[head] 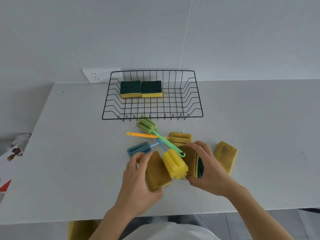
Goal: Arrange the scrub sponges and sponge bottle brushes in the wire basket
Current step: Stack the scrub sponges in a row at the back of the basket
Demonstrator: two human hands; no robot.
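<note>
A black wire basket (195,104) stands at the back of the table with two green-topped yellow scrub sponges (130,89) (151,89) side by side in its far left corner. In front of it lie crossed bottle brushes: green (146,125), blue (139,148), mustard (180,138) and bright yellow (175,164). My left hand (138,179) grips a mustard scrub sponge (156,172) at its ends. My right hand (206,167) clasps another scrub sponge (194,160), its green face partly showing. A third loose sponge (226,155) lies to the right.
The white table (69,153) ends at a near edge by my body. A wall socket plate (97,75) sits behind the basket's left corner. Papers lie off the table's left side (12,153). A yellow thing shows below the table edge (81,229).
</note>
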